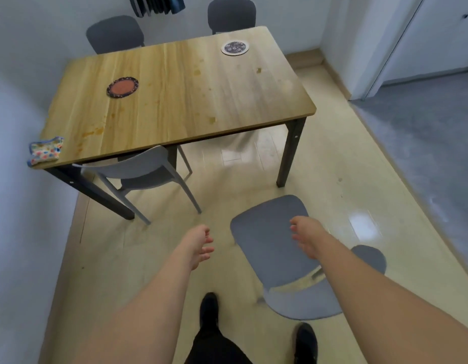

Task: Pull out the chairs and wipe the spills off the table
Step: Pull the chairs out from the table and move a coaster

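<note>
Pulled-out chair (269,243) under empty hands (305,239)

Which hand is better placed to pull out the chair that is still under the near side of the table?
Probably the left hand: it is open, free and nearer the tucked chair. The right hand hangs over the pulled-out chair, farther away.

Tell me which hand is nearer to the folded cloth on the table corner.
Left. The left hand hangs over the floor, below and right of the cloth. The right hand is farther right, over the pulled-out chair.
</note>
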Demonstrator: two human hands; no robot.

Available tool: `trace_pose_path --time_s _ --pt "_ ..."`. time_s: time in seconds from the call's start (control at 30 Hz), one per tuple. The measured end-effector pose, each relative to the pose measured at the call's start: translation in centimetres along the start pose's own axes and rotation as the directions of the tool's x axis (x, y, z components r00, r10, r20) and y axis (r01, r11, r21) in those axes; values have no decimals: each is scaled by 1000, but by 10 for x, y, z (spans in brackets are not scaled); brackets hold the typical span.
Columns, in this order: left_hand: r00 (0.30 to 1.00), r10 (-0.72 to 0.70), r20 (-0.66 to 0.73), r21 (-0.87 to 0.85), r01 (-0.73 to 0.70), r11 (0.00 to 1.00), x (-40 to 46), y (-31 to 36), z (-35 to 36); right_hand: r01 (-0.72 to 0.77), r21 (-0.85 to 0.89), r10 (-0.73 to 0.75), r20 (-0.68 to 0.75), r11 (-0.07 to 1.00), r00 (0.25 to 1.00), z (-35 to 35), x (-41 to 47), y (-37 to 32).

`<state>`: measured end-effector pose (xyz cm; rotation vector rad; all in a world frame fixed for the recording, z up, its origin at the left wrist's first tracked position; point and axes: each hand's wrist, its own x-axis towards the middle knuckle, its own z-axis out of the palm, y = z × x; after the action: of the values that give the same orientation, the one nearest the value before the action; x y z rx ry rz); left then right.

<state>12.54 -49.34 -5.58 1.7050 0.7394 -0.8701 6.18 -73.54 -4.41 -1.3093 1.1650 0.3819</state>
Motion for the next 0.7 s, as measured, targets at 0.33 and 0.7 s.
trace_pose_path --time_s 0.33,0.7 --pt "943 -321 84 -109 329 938 -84 -97 177 -225 -241 98 -446 944 890 -155 28 77" --pt "890 -451 -64 -415 388 823 -74 -97 203 -279 246 300 -53 928 952 -175 35 69"
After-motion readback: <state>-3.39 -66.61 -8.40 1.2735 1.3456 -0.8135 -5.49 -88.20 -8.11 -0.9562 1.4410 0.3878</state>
